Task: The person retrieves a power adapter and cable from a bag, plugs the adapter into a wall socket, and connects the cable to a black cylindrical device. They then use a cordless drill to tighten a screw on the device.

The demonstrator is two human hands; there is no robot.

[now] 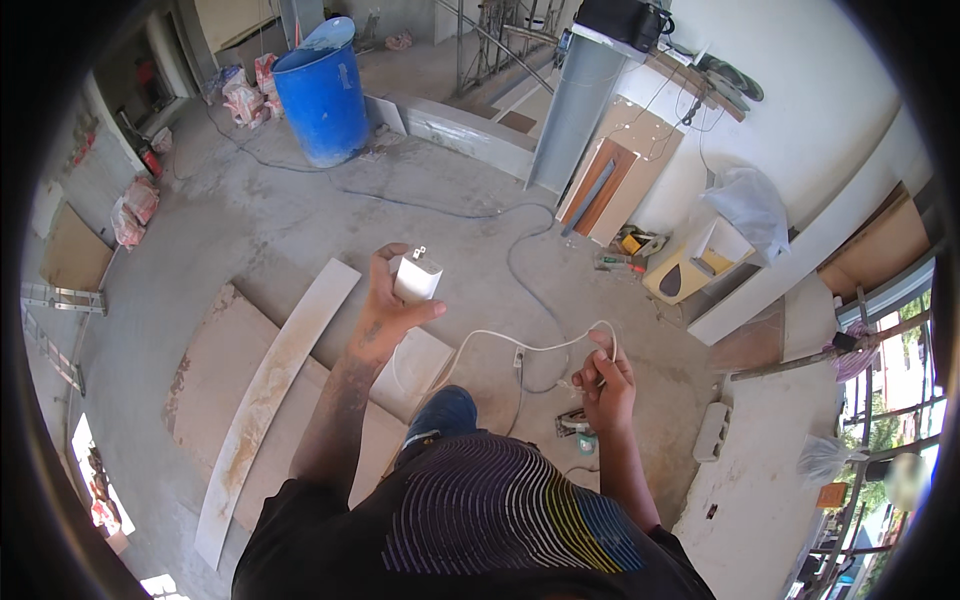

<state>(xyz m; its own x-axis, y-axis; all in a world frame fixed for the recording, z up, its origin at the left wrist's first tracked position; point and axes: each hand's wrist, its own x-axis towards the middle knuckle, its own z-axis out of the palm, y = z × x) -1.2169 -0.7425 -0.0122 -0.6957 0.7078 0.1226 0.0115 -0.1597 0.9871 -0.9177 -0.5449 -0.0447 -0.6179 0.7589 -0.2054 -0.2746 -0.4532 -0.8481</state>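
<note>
Head view: I find the left hand [385,308] gripping a white charger [417,280] between thumb and fingers, prongs up, above the concrete floor [455,258]. The right hand [609,388] pinches a white cable [535,347]; whether it joins the charger I cannot tell. Obstructions noted: a long pale board [275,397] lies across a brown panel [222,345] at left; a grey cord [430,207] crosses the floor; a blue drum [325,108] stands well apart.

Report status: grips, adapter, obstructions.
Left grip on white power adapter, prongs exposed. Right grip holding white cable. Cable slack between them, no snag visible.
</note>
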